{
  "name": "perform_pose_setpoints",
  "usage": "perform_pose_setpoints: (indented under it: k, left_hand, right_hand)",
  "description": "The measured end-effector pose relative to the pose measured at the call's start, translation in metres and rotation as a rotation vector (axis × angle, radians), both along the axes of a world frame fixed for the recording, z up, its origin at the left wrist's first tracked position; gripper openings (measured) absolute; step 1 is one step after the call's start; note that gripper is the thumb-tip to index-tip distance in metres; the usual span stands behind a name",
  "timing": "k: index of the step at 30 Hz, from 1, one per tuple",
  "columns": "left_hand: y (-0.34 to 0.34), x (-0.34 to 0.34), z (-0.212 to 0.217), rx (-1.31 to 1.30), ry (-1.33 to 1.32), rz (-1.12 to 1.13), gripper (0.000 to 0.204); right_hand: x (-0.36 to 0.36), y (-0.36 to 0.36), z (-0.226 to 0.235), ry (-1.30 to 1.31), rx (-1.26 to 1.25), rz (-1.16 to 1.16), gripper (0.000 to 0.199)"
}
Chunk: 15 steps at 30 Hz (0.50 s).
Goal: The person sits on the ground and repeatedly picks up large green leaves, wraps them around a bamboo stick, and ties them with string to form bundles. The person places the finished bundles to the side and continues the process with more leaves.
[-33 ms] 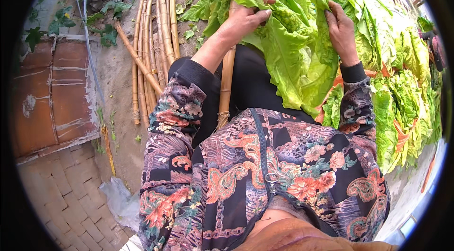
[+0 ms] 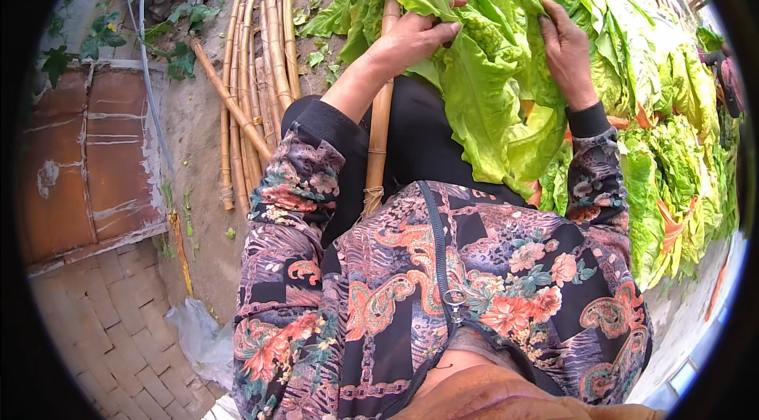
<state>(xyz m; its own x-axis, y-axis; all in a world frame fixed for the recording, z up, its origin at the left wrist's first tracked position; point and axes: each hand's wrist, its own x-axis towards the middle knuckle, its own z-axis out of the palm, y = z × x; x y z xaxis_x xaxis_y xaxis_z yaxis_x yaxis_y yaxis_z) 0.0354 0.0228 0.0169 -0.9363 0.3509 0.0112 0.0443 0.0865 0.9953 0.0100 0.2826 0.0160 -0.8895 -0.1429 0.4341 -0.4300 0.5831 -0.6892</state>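
Large yellow-green tobacco leaves (image 2: 482, 96) hang in front of my knees, their stem ends up by my hands. My left hand (image 2: 423, 36) is closed on the stem end of some leaves, its wrist crossing over a bamboo pole (image 2: 379, 131). That pole runs from my lap up beneath the leaves, with string (image 2: 372, 197) wound round its near end. On the right side of the bunch, my right hand (image 2: 564, 44) grips the edge of another leaf, with thumb and fingers closed. The fingertips of both hands are partly hidden by leaves.
Several bamboo poles (image 2: 277, 48) lie on the ground to the left. A big heap of leaves (image 2: 672, 159) spreads along the right, with orange cloth strips (image 2: 672, 226) among it. Left are a rusty panel (image 2: 95, 151), a thin hose (image 2: 150, 88) and a clear plastic bag (image 2: 202, 337).
My left hand has shifted slightly right and down, showing more of the pole's upper part. The leaf at my right hand has moved a little, and a gap shows low among the leaves.
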Motion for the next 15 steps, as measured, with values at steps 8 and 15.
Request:
perform_pose_setpoints:
  k: [8,15]
  left_hand:
    - [-0.013,0.010,-0.012,-0.284,0.330,0.058,0.026]
    - [-0.051,0.053,0.040,-0.722,0.641,0.136,0.013]
  right_hand:
    - [0.037,-0.061,-0.038,-0.480,-0.187,0.617,0.053]
    - [0.029,-0.059,-0.064,-0.494,-0.195,0.514,0.024]
